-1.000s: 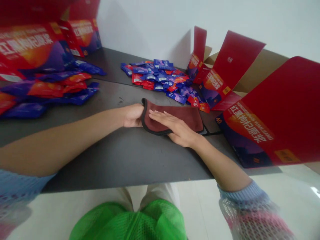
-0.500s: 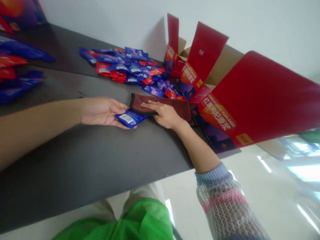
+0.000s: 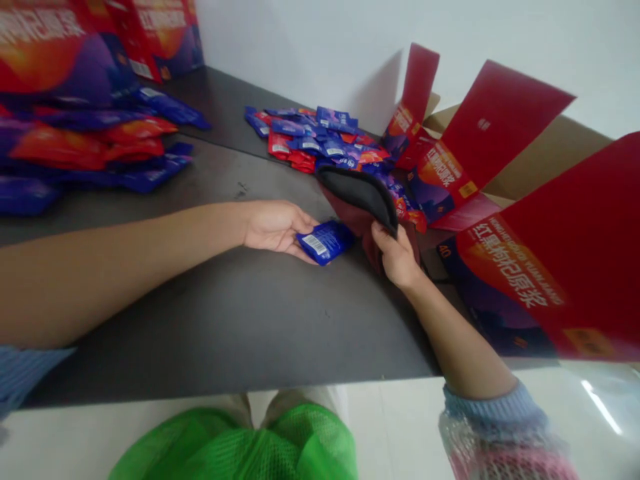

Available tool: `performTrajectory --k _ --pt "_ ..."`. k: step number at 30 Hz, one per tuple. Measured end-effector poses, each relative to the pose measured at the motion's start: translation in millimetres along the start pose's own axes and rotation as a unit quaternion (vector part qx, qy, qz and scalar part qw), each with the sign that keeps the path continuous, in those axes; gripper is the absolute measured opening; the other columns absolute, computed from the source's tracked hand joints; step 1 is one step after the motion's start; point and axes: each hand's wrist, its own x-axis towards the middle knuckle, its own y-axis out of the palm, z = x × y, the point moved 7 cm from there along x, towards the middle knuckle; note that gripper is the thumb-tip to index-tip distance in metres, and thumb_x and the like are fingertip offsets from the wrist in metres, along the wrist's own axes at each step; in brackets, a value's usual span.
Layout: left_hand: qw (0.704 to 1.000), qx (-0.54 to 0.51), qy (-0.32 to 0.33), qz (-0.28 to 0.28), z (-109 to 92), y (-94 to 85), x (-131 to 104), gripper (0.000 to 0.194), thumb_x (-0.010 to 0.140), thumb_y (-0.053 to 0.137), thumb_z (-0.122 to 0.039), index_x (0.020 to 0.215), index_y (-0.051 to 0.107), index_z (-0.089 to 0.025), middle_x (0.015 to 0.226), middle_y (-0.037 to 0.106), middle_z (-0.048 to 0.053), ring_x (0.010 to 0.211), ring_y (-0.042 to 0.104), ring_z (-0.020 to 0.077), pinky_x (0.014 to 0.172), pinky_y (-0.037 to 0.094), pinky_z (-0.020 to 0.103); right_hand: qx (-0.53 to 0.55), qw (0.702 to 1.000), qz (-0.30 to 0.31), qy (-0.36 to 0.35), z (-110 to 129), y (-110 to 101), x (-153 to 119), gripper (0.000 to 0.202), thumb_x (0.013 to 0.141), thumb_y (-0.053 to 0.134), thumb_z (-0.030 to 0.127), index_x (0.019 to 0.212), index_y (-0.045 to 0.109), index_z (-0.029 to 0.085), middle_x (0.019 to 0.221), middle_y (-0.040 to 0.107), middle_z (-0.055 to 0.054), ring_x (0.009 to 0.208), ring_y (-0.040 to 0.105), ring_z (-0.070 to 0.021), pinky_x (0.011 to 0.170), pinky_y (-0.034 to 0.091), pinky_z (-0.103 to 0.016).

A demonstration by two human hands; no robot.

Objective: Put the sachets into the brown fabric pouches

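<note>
My left hand [image 3: 277,228] is closed on the near end of a blue sachet [image 3: 330,241] with a white barcode label, held just above the table. My right hand [image 3: 399,257] grips the rim of a brown fabric pouch [image 3: 346,212] edged in black. The pouch's mouth gapes, showing a dark lining [image 3: 361,189]. The far end of the sachet lies against or just below the pouch; whether they touch I cannot tell.
A pile of blue and red sachets [image 3: 310,141] lies behind the pouch. Red cartons [image 3: 447,180] with raised flaps stand at the right. More sachets [image 3: 95,150] and printed boxes [image 3: 55,53] are at the left. The dark table [image 3: 240,320] ends in front of me.
My right hand has gone from lying flat on the pouch to gripping its edge, and the pouch is lifted with its mouth open. The view has shifted left.
</note>
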Motion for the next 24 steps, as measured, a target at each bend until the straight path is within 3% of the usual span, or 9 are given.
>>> performTrajectory --k 4,7,11,14,18,21,24 --pt "0.999 0.015 0.031 -0.034 -5 6.3 -5 0.039 0.098 0.047 -0.004 0.135 0.058 0.003 0.096 0.08 0.016 0.086 0.076 0.0234 0.108 0.048 0.052 -0.059 0.986 0.133 -0.083 29 30 -10 0.063 0.102 0.05 0.052 0.159 0.041 0.027 0.162 0.048 -0.004 0.153 0.039 -0.0269 0.131 0.018 -0.053" --pt "0.998 0.036 0.044 -0.024 -7 10.0 -6 0.036 0.098 0.049 -0.006 0.132 0.061 0.002 0.097 0.08 0.016 0.085 0.076 0.0237 0.105 0.051 0.053 -0.071 0.976 0.187 -0.092 37 32 -14 0.062 0.104 0.047 0.051 0.161 0.035 0.031 0.164 0.043 -0.004 0.153 0.038 -0.0247 0.131 0.014 -0.054" --pt "0.999 0.033 0.038 0.004 -3 7.2 -3 0.039 0.099 0.047 -0.011 0.134 0.062 -0.001 0.1 0.08 0.016 0.09 0.076 0.0248 0.098 0.056 0.046 -0.038 0.967 0.233 -0.094 45 29 -19 0.066 0.103 0.048 0.053 0.163 0.028 0.037 0.164 0.043 -0.001 0.154 0.037 -0.0253 0.13 0.016 -0.055" --pt "0.999 0.018 0.037 0.02 -3 0.9 -1 0.039 0.097 0.05 -0.014 0.13 0.069 -0.009 0.094 0.08 0.011 0.086 0.077 0.022 0.089 0.059 0.035 -0.021 0.958 0.258 -0.123 56 31 -24 0.071 0.102 0.047 0.059 0.164 0.026 0.034 0.163 0.045 -0.004 0.154 0.036 -0.0262 0.13 0.019 -0.054" --pt "0.998 0.049 0.001 -0.034 0 -10.3 -4 0.031 0.087 0.061 -0.011 0.112 0.078 -0.01 0.091 0.081 0.011 0.079 0.077 0.0227 0.077 0.06 0.028 0.016 0.947 0.291 -0.136 66 33 -28 0.073 0.101 0.043 0.065 0.164 0.029 0.029 0.157 0.053 -0.008 0.151 0.042 -0.027 0.126 0.029 -0.052" --pt "0.996 0.064 -0.018 -0.055 1 -9.0 -7 0.033 0.084 0.063 -0.009 0.114 0.077 -0.01 0.096 0.081 0.012 0.085 0.078 0.0256 0.081 0.061 0.031 0.012 0.95 0.292 -0.107 64 29 -27 0.063 0.103 0.048 0.051 0.161 0.038 0.027 0.151 0.06 -0.008 0.145 0.05 -0.027 0.12 0.039 -0.048" --pt "0.998 0.047 -0.009 -0.051 1 -5.4 -10 0.043 0.084 0.064 -0.006 0.127 0.07 -0.007 0.1 0.08 0.014 0.083 0.079 0.0239 0.085 0.061 0.032 -0.031 0.953 0.291 -0.083 61 26 -25 0.055 0.102 0.052 0.036 0.155 0.048 0.023 0.146 0.064 -0.01 0.139 0.057 -0.0274 0.117 0.042 -0.046"
